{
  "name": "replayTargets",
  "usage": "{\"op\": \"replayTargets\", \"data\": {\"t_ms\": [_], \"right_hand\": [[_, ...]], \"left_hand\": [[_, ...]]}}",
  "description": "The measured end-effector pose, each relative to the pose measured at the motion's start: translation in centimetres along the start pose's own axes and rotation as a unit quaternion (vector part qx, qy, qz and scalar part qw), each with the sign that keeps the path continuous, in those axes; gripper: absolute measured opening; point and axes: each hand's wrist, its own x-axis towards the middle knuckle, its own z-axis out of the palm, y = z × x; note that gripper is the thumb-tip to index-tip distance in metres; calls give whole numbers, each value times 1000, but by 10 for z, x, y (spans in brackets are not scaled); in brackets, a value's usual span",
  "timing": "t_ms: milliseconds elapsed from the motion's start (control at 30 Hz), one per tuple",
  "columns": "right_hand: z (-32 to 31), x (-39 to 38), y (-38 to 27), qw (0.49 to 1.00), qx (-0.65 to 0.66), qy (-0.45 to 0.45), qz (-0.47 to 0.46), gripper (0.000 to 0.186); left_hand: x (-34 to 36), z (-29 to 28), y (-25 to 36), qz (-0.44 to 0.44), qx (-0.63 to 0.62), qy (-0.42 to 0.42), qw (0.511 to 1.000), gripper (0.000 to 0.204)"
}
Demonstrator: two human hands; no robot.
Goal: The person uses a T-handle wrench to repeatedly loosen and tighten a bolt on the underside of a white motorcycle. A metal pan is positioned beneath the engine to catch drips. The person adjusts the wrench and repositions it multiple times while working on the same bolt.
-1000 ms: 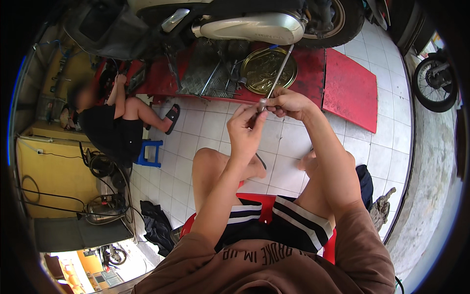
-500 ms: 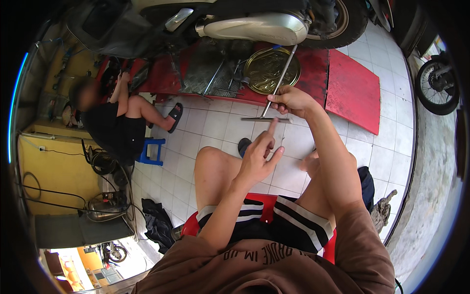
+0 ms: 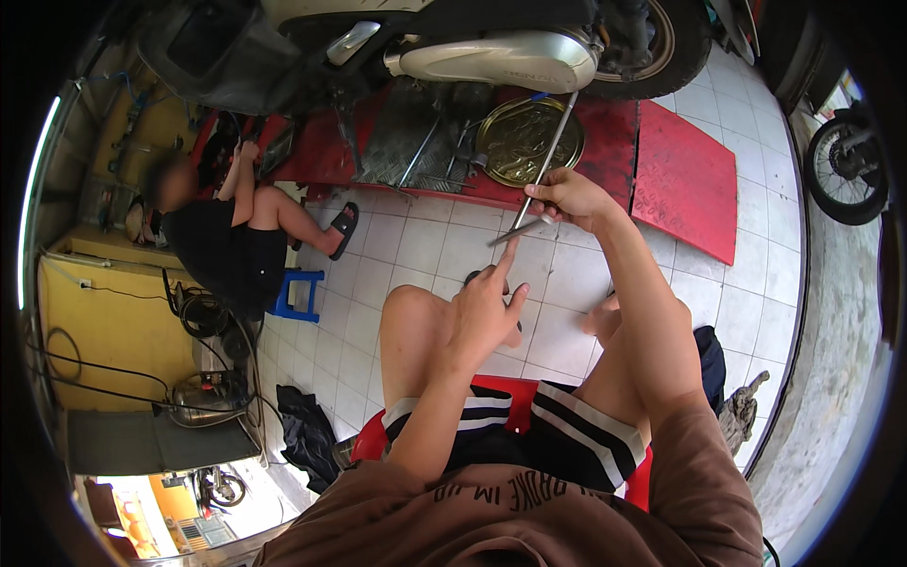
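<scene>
My right hand (image 3: 573, 198) is closed round the shaft of a long silver T-handle wrench (image 3: 561, 130). The wrench slants up and away from me, its far tip at the lower edge of the scooter's silver engine-side cover (image 3: 496, 62). At its near end the crossbar is tilted, and my left hand (image 3: 480, 317) is right by it. The left index finger points up at the crossbar, seemingly touching it; the thumb stands apart and nothing is in this hand. Behind the wrench shaft lies a round gold-coloured tray (image 3: 484, 157) with small parts in it.
The scooter stands over a red lift platform (image 3: 609, 142), with metal tools (image 3: 419, 151) lying on its checkered plate. On the left a person in black (image 3: 213, 236) sits on a blue stool (image 3: 307, 295). A red ramp (image 3: 685, 180) slopes off to the right above white floor tiles.
The wrench's crossbar has turned from nearly level to a slant. My left index finger has moved slightly left and down with it, while my right hand stays on the shaft.
</scene>
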Motion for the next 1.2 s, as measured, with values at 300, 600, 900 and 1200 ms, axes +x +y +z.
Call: {"op": "replayTargets", "data": {"t_ms": [300, 600, 900, 1200], "right_hand": [[3, -1, -5, 999, 18, 28, 0, 17], [-2, 2, -7, 999, 43, 27, 9, 17], [0, 3, -8, 998, 54, 27, -11, 19], [-4, -5, -13, 997, 24, 61, -29, 19]], "left_hand": [[7, 3, -1, 7, -80, -60, 995, 67], [6, -20, 15, 24, -120, -95, 988, 67], [11, -8, 19, -44, -187, 9, 981, 73], [8, 4, 1, -67, -50, -115, 990, 75]]}}
